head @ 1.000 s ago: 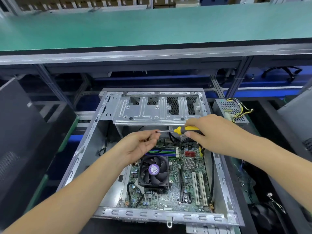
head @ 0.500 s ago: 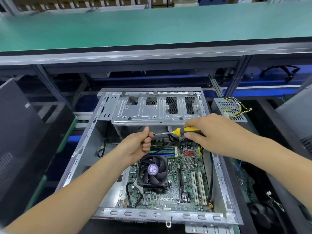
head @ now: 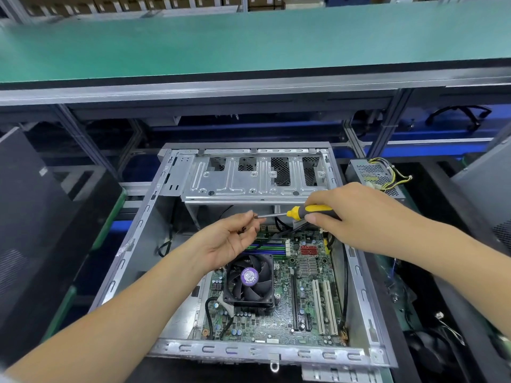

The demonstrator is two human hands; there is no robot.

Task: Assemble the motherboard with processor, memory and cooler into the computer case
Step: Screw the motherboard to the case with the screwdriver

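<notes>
**Left hand opens at the screwdriver tip**

Half a second back, the left hand (head: 232, 241) was a loose fist; now its palm turns up, fingers uncurled, with thumb and forefinger meeting the metal tip of the screwdriver (head: 297, 212) (something small and dark sits at the fingers, too tiny to identify). At 3 o'clock of it, the right hand (head: 356, 217) grips the yellow-and-black handle. Below both, the motherboard (head: 309, 294) lies inside the open case (head: 370, 327), its cooler fan (head: 249, 280) at 6 o'clock of the left hand.
</notes>
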